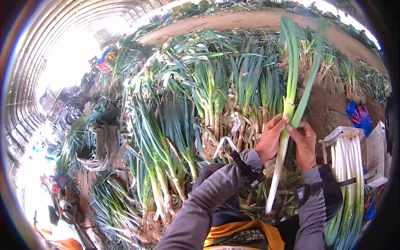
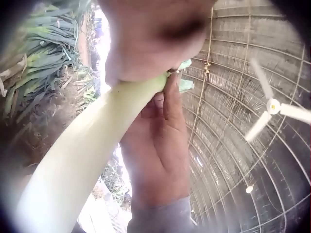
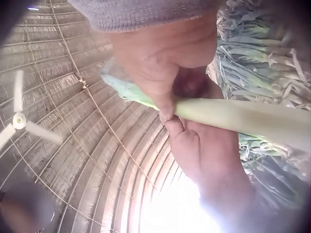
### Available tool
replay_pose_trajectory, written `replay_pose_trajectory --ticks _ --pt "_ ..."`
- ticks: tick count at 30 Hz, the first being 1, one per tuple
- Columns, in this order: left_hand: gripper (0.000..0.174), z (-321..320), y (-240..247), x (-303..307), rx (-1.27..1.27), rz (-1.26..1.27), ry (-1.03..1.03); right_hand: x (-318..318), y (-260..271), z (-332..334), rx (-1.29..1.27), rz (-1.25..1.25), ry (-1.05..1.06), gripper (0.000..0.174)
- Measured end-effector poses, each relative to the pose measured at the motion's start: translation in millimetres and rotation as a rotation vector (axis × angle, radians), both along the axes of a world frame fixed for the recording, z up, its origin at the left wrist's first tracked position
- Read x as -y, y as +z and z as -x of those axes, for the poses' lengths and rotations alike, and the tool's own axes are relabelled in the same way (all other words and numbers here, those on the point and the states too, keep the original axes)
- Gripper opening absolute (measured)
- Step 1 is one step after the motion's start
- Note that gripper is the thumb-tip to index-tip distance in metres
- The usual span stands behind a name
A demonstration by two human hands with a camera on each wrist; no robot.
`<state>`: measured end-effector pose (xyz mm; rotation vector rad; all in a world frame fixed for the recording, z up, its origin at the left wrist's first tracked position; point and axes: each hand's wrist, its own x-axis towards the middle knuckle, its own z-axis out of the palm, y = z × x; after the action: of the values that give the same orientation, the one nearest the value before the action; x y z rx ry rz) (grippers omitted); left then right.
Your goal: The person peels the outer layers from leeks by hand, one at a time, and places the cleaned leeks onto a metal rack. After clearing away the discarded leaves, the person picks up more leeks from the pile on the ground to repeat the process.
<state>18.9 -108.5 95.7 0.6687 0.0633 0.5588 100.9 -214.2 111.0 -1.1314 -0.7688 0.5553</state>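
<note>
One long leek (image 1: 281,160) slants up in front of the body, its white root end low and its green leaves high. Around its stalk, just under the leaf fork, my left hand (image 1: 270,139) grips with thumb and fingers. On the other side my right hand (image 1: 305,146) pinches at the base of an outer leaf (image 1: 309,92) that leans away to the right. Both thumbs lie close together at the fork. The left wrist view has the pale stalk (image 2: 80,150) running down from the hands; in the right wrist view the thumb (image 3: 165,108) presses on the leek.
Bundles of untrimmed leeks (image 1: 156,154) with rooty ends stand and lie in front. At the right, stripped white leeks (image 1: 346,160) lie in a pale crate (image 1: 327,141), beside another crate (image 1: 377,156) and a blue bag (image 1: 359,116). A grey sack (image 1: 104,148) hangs at left.
</note>
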Motion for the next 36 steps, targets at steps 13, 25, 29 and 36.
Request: replay_pose_trajectory --ticks 13,25,29,36 --pt "0.049 3 5 -43 -0.195 -0.219 0.372 41 -13 36 0.007 0.016 -0.035 0.012" --pt "0.044 72 1 -142 -0.178 -0.229 0.963 113 -136 -3 0.657 0.875 -0.002 0.036" --pt "0.045 84 1 -147 -0.181 -0.180 0.976 153 -292 -16 0.750 1.096 0.341 0.036" --pt "0.021 77 6 -144 -0.102 0.062 0.578 106 -128 12 0.583 0.590 -0.042 0.032"
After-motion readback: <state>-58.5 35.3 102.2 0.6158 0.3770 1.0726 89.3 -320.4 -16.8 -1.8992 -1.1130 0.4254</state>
